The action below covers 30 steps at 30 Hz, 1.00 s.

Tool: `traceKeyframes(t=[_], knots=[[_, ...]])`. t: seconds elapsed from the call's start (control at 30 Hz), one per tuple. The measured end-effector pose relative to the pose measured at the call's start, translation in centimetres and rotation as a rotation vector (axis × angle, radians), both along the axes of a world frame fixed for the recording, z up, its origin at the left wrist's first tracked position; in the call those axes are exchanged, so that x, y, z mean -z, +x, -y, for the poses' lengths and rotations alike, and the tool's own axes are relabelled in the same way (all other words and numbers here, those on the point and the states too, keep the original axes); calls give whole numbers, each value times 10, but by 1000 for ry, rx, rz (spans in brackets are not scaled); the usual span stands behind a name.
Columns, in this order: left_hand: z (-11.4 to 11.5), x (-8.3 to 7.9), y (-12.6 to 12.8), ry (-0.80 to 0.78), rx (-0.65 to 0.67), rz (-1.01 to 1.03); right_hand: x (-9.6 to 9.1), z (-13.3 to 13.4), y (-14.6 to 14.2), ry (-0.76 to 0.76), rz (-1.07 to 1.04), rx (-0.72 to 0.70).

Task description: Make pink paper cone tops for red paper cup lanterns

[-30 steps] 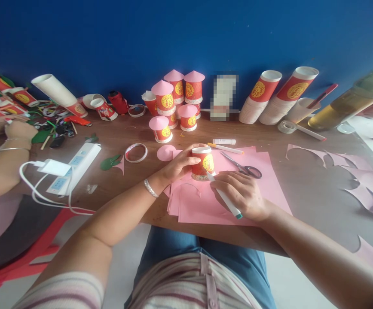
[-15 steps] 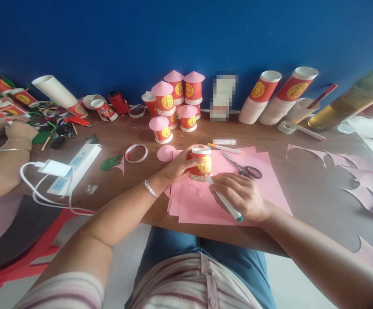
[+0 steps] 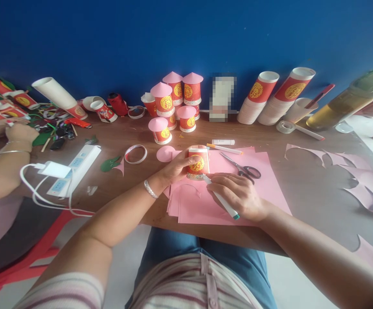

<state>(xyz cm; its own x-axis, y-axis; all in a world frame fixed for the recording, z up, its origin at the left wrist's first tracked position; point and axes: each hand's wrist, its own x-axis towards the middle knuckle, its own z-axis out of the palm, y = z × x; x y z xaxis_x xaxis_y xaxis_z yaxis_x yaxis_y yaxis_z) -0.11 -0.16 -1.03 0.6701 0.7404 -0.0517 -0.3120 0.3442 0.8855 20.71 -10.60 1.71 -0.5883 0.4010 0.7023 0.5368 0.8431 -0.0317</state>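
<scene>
One view, head | left hand (image 3: 176,168) — wrapped round a red paper cup with yellow emblem (image 3: 198,165), above stacked pink paper sheets (image 3: 270,189) | right hand (image 3: 240,195) — gripping a white marker with green end (image 3: 225,204), tip close by the cup's lower rim | black-handled metal scissors (image 3: 243,168) lie on the sheets, near the right hand

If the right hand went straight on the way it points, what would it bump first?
Probably the red paper cup in the left hand. The right hand points toward it, and the tip of its white marker is at the cup's lower band; whether they touch is hard to tell.
</scene>
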Motion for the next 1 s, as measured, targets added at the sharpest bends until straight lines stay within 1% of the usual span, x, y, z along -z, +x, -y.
traceKeyframes(t=[0.17, 0.47, 0.77, 1.0], knots=[[1, 1, -1, 35, 13, -48, -2, 0, 0, 13, -8, 1], [3, -6, 0, 28, 36, 13, -8, 1, 1, 47, -34, 64], [5, -6, 2, 39, 46, 11, -6, 2, 1, -3, -26, 37], [7, -5, 2, 55, 38, 4, -5, 2, 0, 1, -11, 37]])
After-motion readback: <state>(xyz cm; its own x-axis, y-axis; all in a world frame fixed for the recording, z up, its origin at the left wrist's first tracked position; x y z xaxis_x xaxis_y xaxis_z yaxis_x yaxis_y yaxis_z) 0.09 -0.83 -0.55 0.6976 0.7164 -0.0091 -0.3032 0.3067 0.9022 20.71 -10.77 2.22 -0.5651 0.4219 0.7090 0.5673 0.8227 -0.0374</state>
